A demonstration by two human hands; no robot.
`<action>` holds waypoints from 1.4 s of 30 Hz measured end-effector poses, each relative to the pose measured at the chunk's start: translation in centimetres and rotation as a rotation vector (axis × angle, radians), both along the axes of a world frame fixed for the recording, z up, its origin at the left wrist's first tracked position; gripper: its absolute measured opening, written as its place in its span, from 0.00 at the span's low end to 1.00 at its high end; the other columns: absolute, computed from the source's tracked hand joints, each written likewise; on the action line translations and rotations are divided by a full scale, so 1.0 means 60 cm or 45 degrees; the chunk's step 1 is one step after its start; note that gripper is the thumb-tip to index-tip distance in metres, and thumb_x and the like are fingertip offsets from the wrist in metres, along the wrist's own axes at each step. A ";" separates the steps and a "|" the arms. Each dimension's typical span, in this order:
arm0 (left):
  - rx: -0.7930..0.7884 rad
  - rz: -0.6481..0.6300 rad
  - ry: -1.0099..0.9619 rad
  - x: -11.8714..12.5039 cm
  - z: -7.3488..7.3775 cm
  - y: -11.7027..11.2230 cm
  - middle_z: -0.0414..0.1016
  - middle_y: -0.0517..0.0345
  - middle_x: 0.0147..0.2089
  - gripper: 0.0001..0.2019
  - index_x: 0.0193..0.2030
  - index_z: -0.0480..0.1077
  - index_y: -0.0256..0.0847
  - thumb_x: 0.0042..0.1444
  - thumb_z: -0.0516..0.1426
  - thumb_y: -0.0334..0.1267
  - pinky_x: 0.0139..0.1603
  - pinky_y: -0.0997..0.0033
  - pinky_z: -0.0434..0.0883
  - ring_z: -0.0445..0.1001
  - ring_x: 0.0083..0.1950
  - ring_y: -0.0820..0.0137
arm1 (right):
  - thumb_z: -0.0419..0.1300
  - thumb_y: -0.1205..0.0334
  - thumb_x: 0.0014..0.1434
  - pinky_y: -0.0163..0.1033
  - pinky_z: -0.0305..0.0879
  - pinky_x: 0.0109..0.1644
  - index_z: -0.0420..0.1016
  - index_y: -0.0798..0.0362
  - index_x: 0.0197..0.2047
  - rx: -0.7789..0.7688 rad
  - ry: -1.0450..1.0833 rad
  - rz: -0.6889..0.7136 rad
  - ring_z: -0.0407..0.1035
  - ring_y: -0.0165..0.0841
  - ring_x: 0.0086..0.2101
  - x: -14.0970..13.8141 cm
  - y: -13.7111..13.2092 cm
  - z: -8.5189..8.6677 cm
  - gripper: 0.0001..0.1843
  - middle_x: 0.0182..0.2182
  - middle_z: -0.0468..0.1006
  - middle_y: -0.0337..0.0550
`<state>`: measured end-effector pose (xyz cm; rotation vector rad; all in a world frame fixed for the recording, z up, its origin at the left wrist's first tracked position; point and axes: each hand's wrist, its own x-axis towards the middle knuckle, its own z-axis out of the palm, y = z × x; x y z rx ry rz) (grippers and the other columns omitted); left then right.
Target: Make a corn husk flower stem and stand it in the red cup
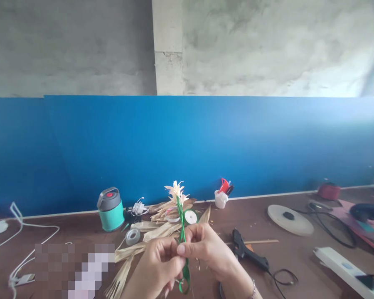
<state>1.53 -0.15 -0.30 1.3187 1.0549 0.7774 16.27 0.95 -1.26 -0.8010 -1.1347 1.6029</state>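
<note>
My left hand (157,265) and my right hand (205,253) meet at the middle of a green-wrapped stem (182,232), pinching it between fingers and thumbs. The stem carries a pale peach flower (176,191) made of thin, husk-like petals. A loose green ribbon end (184,282) hangs below my fingers. Behind my hands lies a pile of dried corn husks (162,228), with a white-cored ribbon roll (190,216) and a clear tape roll (132,236) beside it. A black hot glue gun (247,249) lies just right of my right hand.
The brown worktop (286,257) runs along a blue wall (187,145). On it stand a teal flask (110,209) and a white cup of pens (221,198). A white disc (289,220), black cables (333,228) and a white power strip (343,270) lie right; white cords (25,265) lie left.
</note>
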 end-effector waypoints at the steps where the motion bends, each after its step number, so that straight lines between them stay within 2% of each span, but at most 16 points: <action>1: -0.027 -0.025 -0.017 -0.003 0.003 -0.002 0.68 0.65 0.16 0.13 0.22 0.63 0.39 0.42 0.62 0.43 0.12 0.82 0.50 0.55 0.12 0.83 | 0.77 0.57 0.30 0.30 0.45 0.21 0.63 0.56 0.17 0.006 -0.026 -0.013 0.55 0.21 0.17 0.001 -0.001 0.000 0.25 0.13 0.65 0.31; 3: -0.059 -0.080 -0.042 -0.008 0.005 -0.003 0.68 0.64 0.16 0.15 0.23 0.64 0.38 0.41 0.64 0.45 0.13 0.82 0.50 0.56 0.12 0.83 | 0.76 0.57 0.31 0.30 0.44 0.20 0.63 0.56 0.17 0.020 -0.067 -0.029 0.54 0.20 0.17 0.001 -0.002 0.001 0.25 0.13 0.64 0.30; 6: -0.062 -0.115 -0.032 -0.010 0.003 0.000 0.64 0.67 0.14 0.20 0.22 0.62 0.39 0.38 0.67 0.49 0.13 0.81 0.49 0.53 0.12 0.84 | 0.77 0.56 0.30 0.29 0.44 0.19 0.64 0.56 0.17 0.010 -0.075 -0.005 0.54 0.20 0.16 -0.001 -0.003 0.002 0.25 0.12 0.64 0.30; 9: -0.070 -0.108 -0.028 -0.010 0.007 0.000 0.65 0.67 0.15 0.20 0.22 0.62 0.38 0.39 0.67 0.49 0.13 0.81 0.49 0.55 0.13 0.84 | 0.76 0.57 0.29 0.29 0.49 0.20 0.63 0.56 0.17 -0.033 0.020 0.070 0.58 0.22 0.16 -0.006 -0.004 0.001 0.24 0.13 0.67 0.32; 12: -0.084 -0.133 -0.134 -0.012 0.014 -0.003 0.66 0.65 0.16 0.21 0.21 0.61 0.38 0.39 0.67 0.49 0.14 0.82 0.49 0.55 0.13 0.84 | 0.75 0.57 0.33 0.30 0.54 0.23 0.66 0.57 0.18 -0.007 0.188 0.187 0.63 0.25 0.19 -0.005 -0.001 -0.003 0.22 0.16 0.70 0.35; 16: -0.080 -0.119 -0.278 -0.017 0.016 -0.004 0.66 0.65 0.16 0.21 0.21 0.64 0.37 0.38 0.68 0.49 0.14 0.82 0.49 0.54 0.14 0.84 | 0.73 0.58 0.41 0.31 0.55 0.26 0.73 0.60 0.25 0.054 0.327 0.379 0.63 0.25 0.22 0.005 0.005 -0.009 0.16 0.22 0.73 0.39; 19: -0.060 -0.118 -0.354 -0.018 0.014 -0.002 0.65 0.65 0.15 0.21 0.22 0.65 0.37 0.37 0.69 0.49 0.13 0.82 0.47 0.53 0.13 0.85 | 0.72 0.59 0.44 0.31 0.53 0.26 0.78 0.61 0.32 0.061 0.360 0.437 0.62 0.23 0.22 0.008 0.004 -0.010 0.15 0.26 0.74 0.41; 24: -0.070 -0.193 -0.444 -0.016 0.014 -0.003 0.65 0.65 0.16 0.20 0.22 0.66 0.36 0.38 0.69 0.48 0.13 0.81 0.45 0.53 0.14 0.85 | 0.72 0.60 0.44 0.30 0.53 0.26 0.82 0.57 0.33 0.028 0.434 0.376 0.63 0.23 0.23 0.003 -0.002 -0.010 0.12 0.27 0.77 0.43; 28: -0.124 -0.229 -0.502 -0.015 0.011 -0.004 0.63 0.67 0.16 0.19 0.22 0.66 0.36 0.37 0.70 0.45 0.14 0.82 0.46 0.52 0.14 0.86 | 0.73 0.62 0.42 0.33 0.61 0.31 0.83 0.57 0.30 0.056 0.377 0.366 0.69 0.28 0.26 0.005 -0.002 -0.014 0.10 0.26 0.78 0.43; 31: -0.180 -0.261 -0.517 -0.014 0.010 -0.004 0.65 0.67 0.16 0.19 0.23 0.65 0.37 0.36 0.71 0.44 0.15 0.82 0.47 0.56 0.14 0.85 | 0.74 0.63 0.41 0.34 0.63 0.31 0.83 0.57 0.29 0.094 0.387 0.410 0.70 0.29 0.26 0.007 -0.001 -0.014 0.09 0.26 0.77 0.42; 34: -0.201 -0.276 -0.466 -0.015 0.013 -0.005 0.66 0.67 0.16 0.19 0.24 0.65 0.38 0.37 0.70 0.45 0.15 0.82 0.49 0.56 0.14 0.85 | 0.73 0.64 0.43 0.33 0.63 0.29 0.82 0.58 0.28 0.118 0.399 0.413 0.69 0.28 0.24 0.007 -0.002 -0.012 0.08 0.23 0.76 0.40; 39: -0.098 -0.177 -0.283 -0.018 0.021 -0.004 0.69 0.65 0.17 0.18 0.24 0.67 0.37 0.39 0.69 0.47 0.14 0.83 0.50 0.56 0.13 0.85 | 0.74 0.64 0.40 0.31 0.62 0.27 0.78 0.59 0.23 0.080 0.353 0.295 0.69 0.27 0.21 0.004 -0.004 -0.006 0.10 0.21 0.76 0.41; 42: -0.096 -0.193 -0.227 -0.022 0.019 -0.002 0.73 0.62 0.19 0.16 0.24 0.70 0.37 0.39 0.69 0.45 0.15 0.82 0.53 0.60 0.15 0.83 | 0.73 0.64 0.41 0.34 0.64 0.26 0.76 0.59 0.23 0.077 0.326 0.338 0.70 0.30 0.21 0.004 -0.008 0.000 0.11 0.20 0.76 0.41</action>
